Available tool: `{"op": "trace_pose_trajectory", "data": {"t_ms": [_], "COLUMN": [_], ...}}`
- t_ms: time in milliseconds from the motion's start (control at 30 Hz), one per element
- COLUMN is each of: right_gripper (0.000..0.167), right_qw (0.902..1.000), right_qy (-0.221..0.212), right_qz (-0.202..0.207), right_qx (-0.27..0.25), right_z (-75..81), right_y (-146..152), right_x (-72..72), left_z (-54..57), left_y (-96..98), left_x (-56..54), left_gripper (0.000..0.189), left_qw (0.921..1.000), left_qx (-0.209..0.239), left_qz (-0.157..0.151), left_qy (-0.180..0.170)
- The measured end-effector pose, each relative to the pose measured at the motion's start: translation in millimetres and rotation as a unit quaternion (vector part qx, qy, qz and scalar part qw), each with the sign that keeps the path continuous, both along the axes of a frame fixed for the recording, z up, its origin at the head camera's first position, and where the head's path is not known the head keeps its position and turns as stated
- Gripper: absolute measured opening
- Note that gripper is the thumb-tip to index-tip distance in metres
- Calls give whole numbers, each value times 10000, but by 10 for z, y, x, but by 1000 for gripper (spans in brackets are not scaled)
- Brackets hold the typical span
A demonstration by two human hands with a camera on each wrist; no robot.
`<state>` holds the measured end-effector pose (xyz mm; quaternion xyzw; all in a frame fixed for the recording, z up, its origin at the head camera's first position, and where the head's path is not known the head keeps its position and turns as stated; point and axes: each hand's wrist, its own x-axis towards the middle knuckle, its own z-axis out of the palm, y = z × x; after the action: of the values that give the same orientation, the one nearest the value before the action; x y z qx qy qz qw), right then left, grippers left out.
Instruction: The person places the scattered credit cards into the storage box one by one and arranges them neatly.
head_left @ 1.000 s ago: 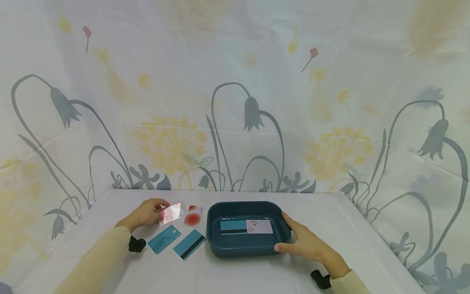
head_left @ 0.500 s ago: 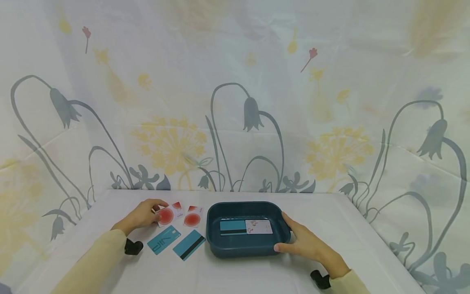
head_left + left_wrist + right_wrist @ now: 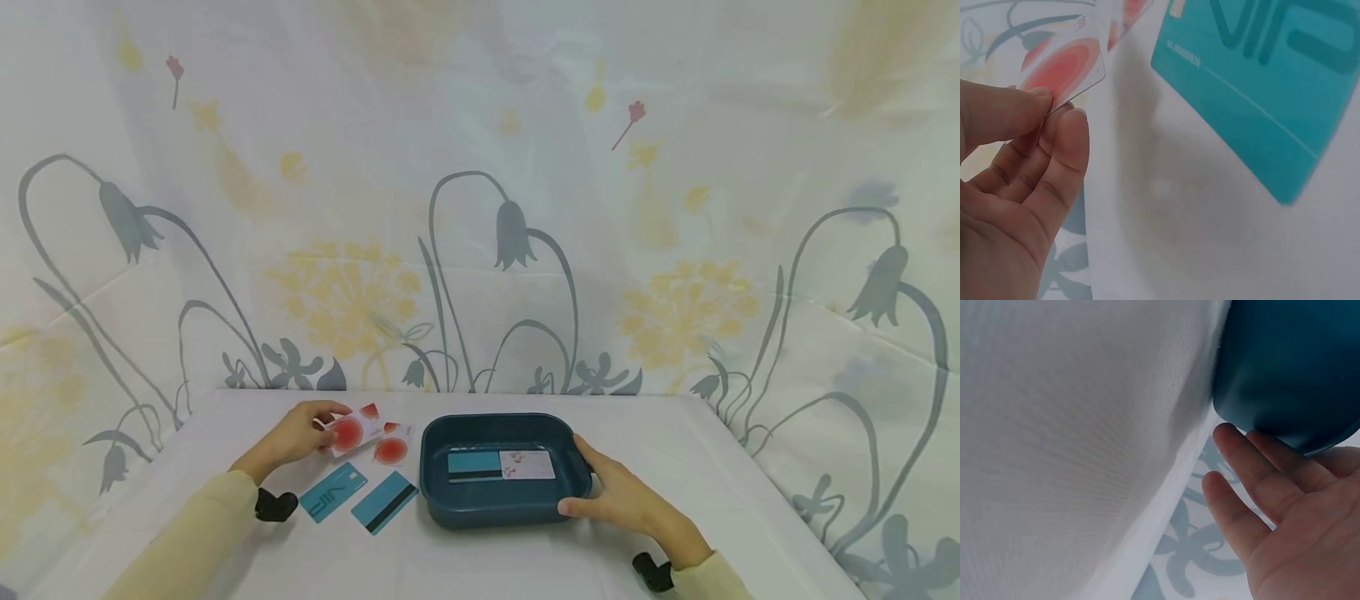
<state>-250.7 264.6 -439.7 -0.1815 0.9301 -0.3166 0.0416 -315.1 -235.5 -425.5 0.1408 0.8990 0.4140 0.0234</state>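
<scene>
My left hand (image 3: 300, 433) pinches a white card with red circles (image 3: 347, 434) between thumb and fingers. In the left wrist view that card (image 3: 1066, 59) is tilted, the thumb on its face. A similar red-and-white card (image 3: 392, 449) lies just right of it. Nearer me lie a teal VIP card (image 3: 333, 492) and a teal card with a black stripe (image 3: 385, 502). My right hand (image 3: 618, 492) rests against the right end of a dark teal box (image 3: 498, 510), thumb at its near corner. In the right wrist view its fingers (image 3: 1241, 456) are fairly straight and spread.
Inside the box lie a teal striped card (image 3: 474, 467) and a white floral card (image 3: 528, 465), side by side. A white cloth (image 3: 495, 567) covers the table. Behind it hangs a flower-patterned curtain (image 3: 480, 275).
The card in my left hand has turned from glaring pink to showing its red circles, and has shifted slightly right, nearer the other red-and-white card. My right hand and the box stay put.
</scene>
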Motion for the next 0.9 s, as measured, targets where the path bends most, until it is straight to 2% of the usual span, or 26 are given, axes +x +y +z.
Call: {"op": "trace_pose_trajectory", "data": {"t_ms": [133,267,467,667,900], "right_gripper": [107,106,105,104,105], "right_qw": [10000,10000,10000,10000,10000], "right_qy": [11,7,-53,-20,-28], "right_qz": [26,2,-44,-73,-43], "right_qx": [1,-11,-8,2,0], "right_z": [-3,2,-7,-14,-9], "right_y": [-10,-12,-2,4,-5], "right_x": [0,9,19,18,9], "left_z": [19,91,222,309,374], "left_y": [54,152,320,470,634], "left_x": [-7,-12,-5,-15,12], "left_gripper": [38,36,36,37,39], "left_qw": [9996,9979,9966,9954,9912], "left_qx": [217,429,448,432,620], "left_qz": [-63,-232,-357,-436,-796], "left_qy": [160,423,599,729,861]}}
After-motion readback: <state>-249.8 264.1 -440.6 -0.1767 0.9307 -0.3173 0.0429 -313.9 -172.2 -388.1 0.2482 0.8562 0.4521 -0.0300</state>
